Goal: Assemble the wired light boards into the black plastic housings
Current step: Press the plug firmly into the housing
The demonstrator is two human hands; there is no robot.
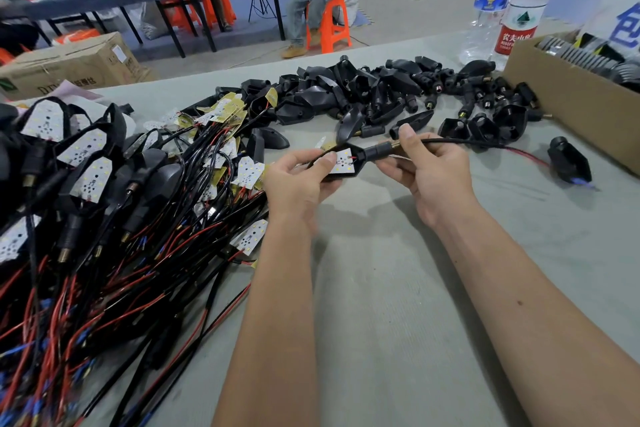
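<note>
- Head view, far left: I see a pile of finished units (86,163), white light boards seated in black housings, with a tangle of red and black wires (104,281) running toward the near left edge of the table (381,322).
- Just right of that pile lie loose wired light boards (250,173), white with small LEDs, some showing yellow backing.
- My left hand (298,180) holds a black housing (358,158) above the table's middle; the grip is clamped on it, thumb pressing the white light board (343,163) that sits inside the housing.
- My right hand (433,166) pinches the housing's threaded stem (384,149) and the black cable (460,141) leaving it; that grip is clamped too. The cable trails right, ending in a red wire.
- Beyond both hands, across the far middle of the table, a heap of empty black housings (381,90) spreads out.
- One single housing (569,163) lies alone to the right of my right hand.
- Far right: a cardboard box (568,107) with dark parts inside, and two water bottles (512,0) standing behind it.
</note>
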